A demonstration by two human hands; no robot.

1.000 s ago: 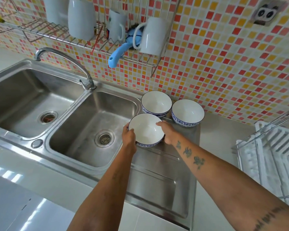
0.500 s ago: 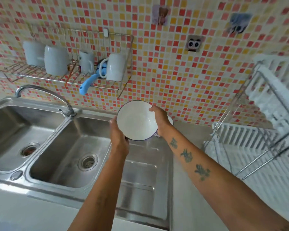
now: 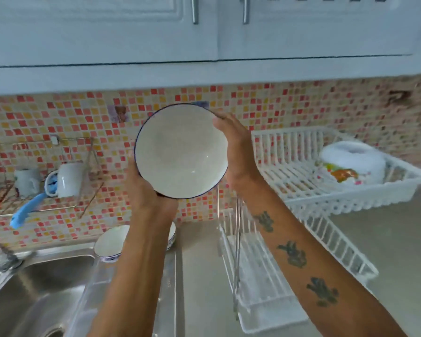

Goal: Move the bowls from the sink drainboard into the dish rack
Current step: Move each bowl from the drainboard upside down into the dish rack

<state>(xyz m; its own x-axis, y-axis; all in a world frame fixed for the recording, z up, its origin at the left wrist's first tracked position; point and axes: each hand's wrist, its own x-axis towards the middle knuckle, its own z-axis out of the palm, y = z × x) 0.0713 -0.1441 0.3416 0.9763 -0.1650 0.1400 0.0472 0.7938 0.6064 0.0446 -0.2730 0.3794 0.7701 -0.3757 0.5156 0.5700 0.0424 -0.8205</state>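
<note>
Both hands are lifting a white bowl point(image 3: 180, 152) clear of the drainboard point(image 3: 173, 288), where it sat a second ago; the left hand point(image 3: 141, 188) is cupping its lower rim and the right hand point(image 3: 236, 152) is gripping the upper edge. It is now hanging tilted at the upper tier of the dish rack point(image 3: 301, 190), while two bowls point(image 3: 112, 242) are waiting below.

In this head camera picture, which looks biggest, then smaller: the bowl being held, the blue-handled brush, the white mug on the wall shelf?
1. Held bowl, though it is nearest the camera.
2. Brush and mug: too alike to rank.
</note>
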